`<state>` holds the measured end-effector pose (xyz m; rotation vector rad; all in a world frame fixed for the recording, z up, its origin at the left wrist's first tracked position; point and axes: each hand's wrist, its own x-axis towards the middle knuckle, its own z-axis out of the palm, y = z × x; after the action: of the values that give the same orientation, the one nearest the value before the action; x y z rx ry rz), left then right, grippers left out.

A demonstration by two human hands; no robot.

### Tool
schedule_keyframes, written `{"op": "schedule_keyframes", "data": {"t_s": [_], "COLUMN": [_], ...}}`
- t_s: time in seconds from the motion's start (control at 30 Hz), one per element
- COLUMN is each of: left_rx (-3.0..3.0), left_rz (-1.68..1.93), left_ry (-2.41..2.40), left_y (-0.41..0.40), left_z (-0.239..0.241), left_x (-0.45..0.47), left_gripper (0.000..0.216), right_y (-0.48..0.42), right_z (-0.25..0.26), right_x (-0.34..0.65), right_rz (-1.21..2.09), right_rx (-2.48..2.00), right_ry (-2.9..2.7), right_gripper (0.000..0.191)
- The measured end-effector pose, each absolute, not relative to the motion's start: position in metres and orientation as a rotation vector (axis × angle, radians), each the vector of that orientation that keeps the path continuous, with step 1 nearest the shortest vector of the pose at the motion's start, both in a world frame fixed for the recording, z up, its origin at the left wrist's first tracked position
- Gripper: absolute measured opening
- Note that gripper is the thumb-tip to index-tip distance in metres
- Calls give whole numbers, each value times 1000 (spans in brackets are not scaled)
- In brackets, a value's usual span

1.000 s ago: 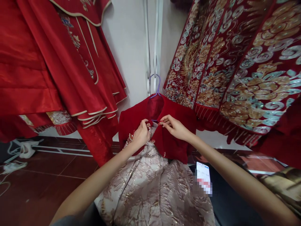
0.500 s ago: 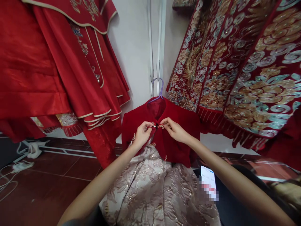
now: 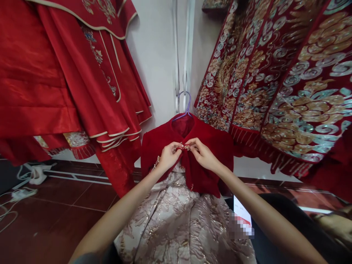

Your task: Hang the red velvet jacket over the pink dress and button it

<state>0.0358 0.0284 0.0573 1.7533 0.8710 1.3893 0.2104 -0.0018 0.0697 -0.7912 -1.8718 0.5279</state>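
Note:
A dark red jacket hangs on a purple hanger in front of me, above a pale brocade skirt. At the front opening just below the collar, a beaded frog button shows between my hands. My left hand pinches its left half with the fingertips. With thumb and fingers, my right hand grips the right half. Both halves meet in the middle; whether they are fastened is too small to tell. A beaded trim hangs by my left wrist.
Red garments with cream piping hang on the left. An embroidered, fringed red skirt hangs on the right. A phone lies beneath my right forearm. White cables lie on the tiled floor at the lower left.
My hands have come closer together, bringing the two halves of the frog button to meet. The gap between them has closed, and the jacket front has shifted slightly.

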Motion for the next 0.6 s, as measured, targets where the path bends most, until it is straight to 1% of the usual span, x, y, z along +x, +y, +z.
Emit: {"op": "schedule_keyframes", "data": {"t_s": [0.17, 0.33, 0.47, 0.6], "left_rx": [1845, 1849, 2129, 2458], "left_rz": [1352, 1339, 1234, 1098], "left_ry": [844, 865, 981, 1171], "left_y": [29, 33, 34, 23], "left_z": [56, 46, 55, 72], "left_x": [33, 31, 31, 33], "left_gripper": [21, 20, 19, 11], "right_y": [-1, 6, 11, 14], "right_z": [67, 62, 62, 63], "right_x": [209, 207, 208, 210], "right_rz": [562, 518, 486, 471], "right_rx": [-796, -810, -815, -828], "right_ry": [-1831, -1808, -1845, -1877], "right_gripper": [16, 14, 12, 11]}}
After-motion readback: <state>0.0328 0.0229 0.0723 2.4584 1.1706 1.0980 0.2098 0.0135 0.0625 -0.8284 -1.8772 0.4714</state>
